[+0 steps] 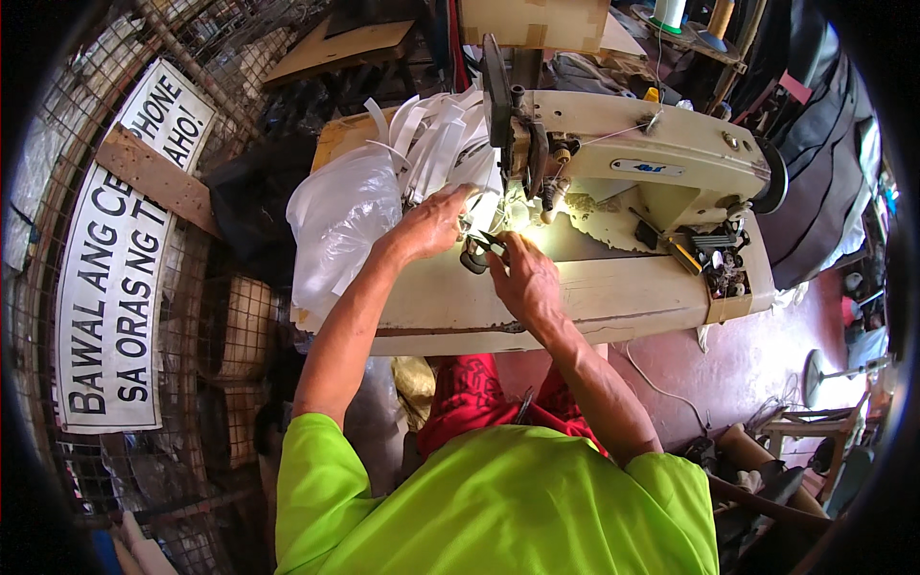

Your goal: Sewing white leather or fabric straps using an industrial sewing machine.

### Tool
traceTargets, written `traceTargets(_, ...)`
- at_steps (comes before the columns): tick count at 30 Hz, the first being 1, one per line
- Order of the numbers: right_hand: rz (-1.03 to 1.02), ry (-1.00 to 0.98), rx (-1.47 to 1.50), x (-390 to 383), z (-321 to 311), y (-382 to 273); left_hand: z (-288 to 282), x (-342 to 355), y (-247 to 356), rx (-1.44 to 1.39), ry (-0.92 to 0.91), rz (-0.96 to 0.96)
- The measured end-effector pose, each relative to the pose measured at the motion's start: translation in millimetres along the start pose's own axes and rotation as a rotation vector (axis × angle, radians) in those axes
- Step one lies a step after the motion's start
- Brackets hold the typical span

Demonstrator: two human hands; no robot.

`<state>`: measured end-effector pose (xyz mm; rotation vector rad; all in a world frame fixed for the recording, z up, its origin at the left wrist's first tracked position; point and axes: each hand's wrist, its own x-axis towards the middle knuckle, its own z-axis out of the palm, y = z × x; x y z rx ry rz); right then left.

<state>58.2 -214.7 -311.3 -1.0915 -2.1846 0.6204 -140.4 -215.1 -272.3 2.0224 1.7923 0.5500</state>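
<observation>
My left hand is closed at the lower edge of a bundle of white strips, its fingers pinched on a strip left of the needle area. My right hand grips a small dark pair of thread snips, its tip pointing toward the left hand. Both hands are just in front of the head of a cream sewing machine, where a lamp lights the work brightly. A small dark object lies on the table between the hands; its kind is unclear.
A translucent plastic bag lies at the table's left end. At the right end of the sewing table sits a holder with small tools. Thread spools stand behind. Wire mesh with a white sign rises on the left.
</observation>
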Motion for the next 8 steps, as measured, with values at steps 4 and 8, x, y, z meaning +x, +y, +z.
traceTargets(4, -0.024, -0.009, -0.052, 14, 12, -11, 5, -5, 3, 0.04, 0.063, 0.012)
traceTargets(8, -0.005, -0.032, -0.111, 17, 18, -14, 8, -8, 1, 0.055, 0.082, 0.056)
